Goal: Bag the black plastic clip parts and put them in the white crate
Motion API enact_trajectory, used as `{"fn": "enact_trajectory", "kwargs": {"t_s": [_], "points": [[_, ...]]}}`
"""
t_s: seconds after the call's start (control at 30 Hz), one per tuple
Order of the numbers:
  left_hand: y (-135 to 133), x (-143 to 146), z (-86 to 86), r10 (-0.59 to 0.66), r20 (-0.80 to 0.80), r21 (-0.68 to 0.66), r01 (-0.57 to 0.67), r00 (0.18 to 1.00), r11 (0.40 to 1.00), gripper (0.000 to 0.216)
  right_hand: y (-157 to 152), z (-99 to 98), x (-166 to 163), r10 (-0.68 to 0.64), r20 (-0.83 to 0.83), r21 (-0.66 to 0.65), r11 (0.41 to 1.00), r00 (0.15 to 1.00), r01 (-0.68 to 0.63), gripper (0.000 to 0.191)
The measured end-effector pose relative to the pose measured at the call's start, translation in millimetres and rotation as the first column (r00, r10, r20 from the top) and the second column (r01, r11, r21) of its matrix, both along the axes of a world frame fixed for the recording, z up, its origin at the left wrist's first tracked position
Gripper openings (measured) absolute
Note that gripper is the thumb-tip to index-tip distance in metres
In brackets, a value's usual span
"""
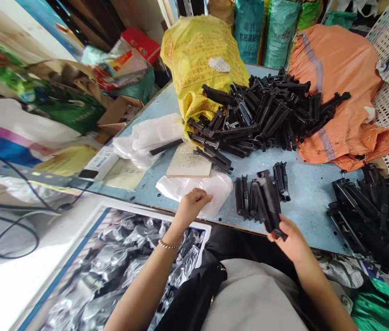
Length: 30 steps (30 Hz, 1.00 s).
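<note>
**Right hand on a black part, left hand at the bags**

Right hand (293,241) is gripping one long black plastic part (269,202) by its lower end. The fingers are wrapped round it and the part is tilting up over the near edge of the tabletop (311,193).

Left hand (191,206) is curling its fingertips onto a stack of clear plastic bags (215,188) lying flat near that edge. It's touching the film for sure, but I can't tell if it's actually pinching a sheet.

A short row of the same parts (246,195) is sitting just beside the held one. A big loose pile (266,115) is lying further back against the yellow sack (197,55) and orange sack (339,82), and another pile (374,207) is off to the right.

Handling, my read:
- **Part:** looks like a stiff, light moulding with a matte surface, so it's not slippery. The ribbed ends are probably snagging on their neighbours in the pile. Best grip is on the thick body, not the thin latch tips.
- **Bags:** thin, limp and slick, likely clinging together. Take them by a corner or the open edge.
</note>
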State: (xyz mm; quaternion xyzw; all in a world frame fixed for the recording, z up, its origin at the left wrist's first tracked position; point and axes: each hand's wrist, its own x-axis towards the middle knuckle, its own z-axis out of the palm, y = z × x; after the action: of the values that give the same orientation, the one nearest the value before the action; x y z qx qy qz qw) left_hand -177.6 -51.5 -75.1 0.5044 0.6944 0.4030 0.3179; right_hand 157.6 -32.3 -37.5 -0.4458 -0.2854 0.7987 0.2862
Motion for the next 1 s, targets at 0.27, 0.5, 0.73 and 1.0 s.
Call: {"fn": "enact_trajectory", "kwargs": {"t_s": [0.27, 0.5, 0.73, 1.0], "points": [[-0.7, -2.0, 5.3, 0.026, -0.092, 0.077, -0.019, 0.995, 0.997, 0.014, -34.5, -37.5, -85.8, 0.082, -0.5, -0.531, 0.758, 0.862, -0.379, 0.054], [-9.3, -8.8, 9.6, -0.133, -0.607, 0.187, 0.303, 0.784, 0.934, 0.041, -20.3, -38.7, -89.6, 0.107, -0.51, -0.496, 0.774, 0.853, -0.394, 0.056], [-44.1, 32.2, 34.3, -0.332, -0.509, 0.277, 0.517, 0.794, 0.81, 0.063, -5.8, -36.0, -123.5, 0.205, -0.381, -0.322, 0.885, 0.901, -0.337, 0.057], [-86.3, 47.9, 52.5, -0.352, -0.581, 0.232, 0.564, 0.734, 0.793, 0.068, -31.3, -2.2, -118.3, 0.409, 0.339, 0.338, 0.788, 0.847, -0.515, 0.051]]}}
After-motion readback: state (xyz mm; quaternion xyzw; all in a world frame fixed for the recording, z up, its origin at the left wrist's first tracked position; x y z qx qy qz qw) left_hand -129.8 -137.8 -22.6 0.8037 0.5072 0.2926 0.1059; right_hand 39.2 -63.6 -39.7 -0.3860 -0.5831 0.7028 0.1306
